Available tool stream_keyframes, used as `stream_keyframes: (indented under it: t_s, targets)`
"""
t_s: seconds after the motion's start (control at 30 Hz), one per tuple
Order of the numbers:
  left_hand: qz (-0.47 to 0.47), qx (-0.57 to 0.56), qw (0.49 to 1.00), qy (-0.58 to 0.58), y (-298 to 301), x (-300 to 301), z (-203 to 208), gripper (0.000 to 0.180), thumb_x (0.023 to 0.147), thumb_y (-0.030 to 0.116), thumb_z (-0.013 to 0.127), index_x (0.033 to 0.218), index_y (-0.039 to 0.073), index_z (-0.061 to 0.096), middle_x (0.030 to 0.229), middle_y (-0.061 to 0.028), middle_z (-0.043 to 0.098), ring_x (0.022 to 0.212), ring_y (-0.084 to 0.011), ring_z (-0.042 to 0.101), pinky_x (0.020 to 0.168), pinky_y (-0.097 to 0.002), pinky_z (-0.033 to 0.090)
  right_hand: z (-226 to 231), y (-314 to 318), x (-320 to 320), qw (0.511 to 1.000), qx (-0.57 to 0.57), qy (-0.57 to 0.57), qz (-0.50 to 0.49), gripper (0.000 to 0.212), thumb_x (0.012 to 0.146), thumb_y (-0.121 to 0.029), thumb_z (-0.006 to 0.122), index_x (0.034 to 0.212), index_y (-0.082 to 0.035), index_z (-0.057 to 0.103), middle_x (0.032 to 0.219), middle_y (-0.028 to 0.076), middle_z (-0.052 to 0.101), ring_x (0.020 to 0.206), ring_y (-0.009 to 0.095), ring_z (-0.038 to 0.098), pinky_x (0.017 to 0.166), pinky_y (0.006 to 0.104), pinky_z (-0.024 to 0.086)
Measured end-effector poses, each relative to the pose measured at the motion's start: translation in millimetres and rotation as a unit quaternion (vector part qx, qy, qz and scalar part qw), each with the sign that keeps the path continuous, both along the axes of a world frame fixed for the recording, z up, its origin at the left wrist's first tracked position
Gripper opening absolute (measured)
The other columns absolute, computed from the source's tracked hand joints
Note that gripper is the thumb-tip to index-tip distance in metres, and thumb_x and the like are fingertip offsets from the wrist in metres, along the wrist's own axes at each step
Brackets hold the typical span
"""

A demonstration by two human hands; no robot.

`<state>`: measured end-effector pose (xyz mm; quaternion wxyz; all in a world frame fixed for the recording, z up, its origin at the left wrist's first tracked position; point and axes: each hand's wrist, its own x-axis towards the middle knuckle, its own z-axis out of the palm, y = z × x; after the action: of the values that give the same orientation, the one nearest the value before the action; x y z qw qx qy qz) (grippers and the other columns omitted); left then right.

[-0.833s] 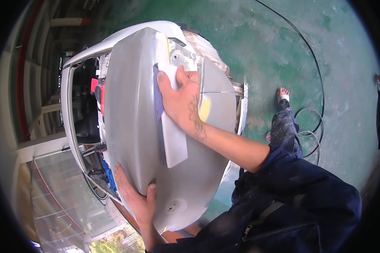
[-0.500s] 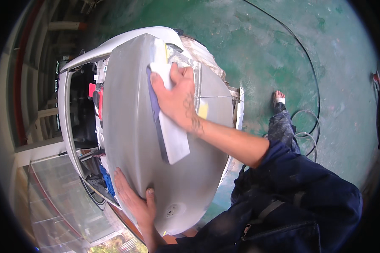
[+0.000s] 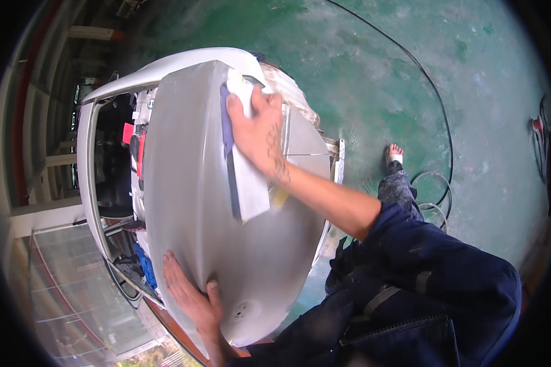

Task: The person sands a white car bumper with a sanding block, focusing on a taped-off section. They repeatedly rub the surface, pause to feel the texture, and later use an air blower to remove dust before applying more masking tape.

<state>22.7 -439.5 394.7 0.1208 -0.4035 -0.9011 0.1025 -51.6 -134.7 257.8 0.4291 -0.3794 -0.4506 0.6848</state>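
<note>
Green floor [image 3: 361, 92], worn, around white car body [image 3: 90, 165]. Grey curved panel [image 3: 190, 153] at end of car body, small round perforated spot near its lower end. Long white block [image 3: 251, 189] lies lengthwise on upper panel. Right hand [image 3: 257, 131] gripping block, thumb on left side. Left hand [image 3: 193, 300] open, flat on lower panel, thumb spread. Purple sheet [image 3: 228, 131] along block's left edge, beside right thumb.

My right hand [image 3: 257, 131] grips at eleven o'clock, its forearm [image 3: 337, 203] slanting from four; my left hand [image 3: 193, 301] lies outstretched at seven, fingers [image 3: 172, 269] toward eleven.
</note>
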Motion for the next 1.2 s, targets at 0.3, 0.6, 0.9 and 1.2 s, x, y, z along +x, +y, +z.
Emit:
stream_keyframes:
  t_s: [0.3,0.6,0.9,1.2]
  targets:
    - [-0.006,0.012,1.000,0.015,7.8,-2.8,1.9,0.081,0.107,0.055,0.037,0.155,-0.010,0.033,0.155,-0.0315,0.043,0.144,-0.0512,0.040,0.118,-0.0584,0.032,10.0,57.1,-19.6,0.997,-0.047,0.028,0.046,0.053,0.090,-0.037,0.071,0.094,0.013,0.056,0.109,0.028,0.049,0.105,0.042,0.055,0.094,0.0477,0.047]
    - [-0.010,0.011,1.000,0.019,7.3,2.4,0.8,0.078,0.108,0.052,0.036,0.154,-0.012,0.035,0.155,-0.0303,0.044,0.143,-0.0502,0.043,0.118,-0.0599,0.032,3.6,55.9,-15.1,1.000,0.004,-0.019,0.018,0.061,0.089,-0.041,0.073,0.097,0.017,0.058,0.104,0.028,0.053,0.100,0.037,0.059,0.088,0.0442,0.048]
    - [-0.021,0.024,0.996,0.088,-0.1,3.0,5.2,0.076,0.108,0.051,0.036,0.152,-0.010,0.040,0.152,-0.0282,0.049,0.141,-0.0463,0.047,0.117,-0.0595,0.034,1.5,54.6,-25.9,0.996,0.016,-0.083,-0.029,0.061,0.089,-0.043,0.075,0.113,0.013,0.069,0.103,0.023,0.067,0.094,0.026,0.065,0.087,0.0380,0.052]
    - [-0.099,0.275,0.956,0.026,1.6,79.1,-58.3,0.070,0.087,0.027,0.077,0.144,-0.004,0.052,0.136,-0.0198,0.063,0.125,-0.0400,0.059,0.109,-0.0552,0.043,-29.2,17.6,137.4,0.903,-0.186,0.202,0.331,0.050,0.103,-0.054,0.056,0.121,-0.009,0.067,0.101,0.003,0.068,0.083,0.015,0.062,0.073,0.0322,0.052]
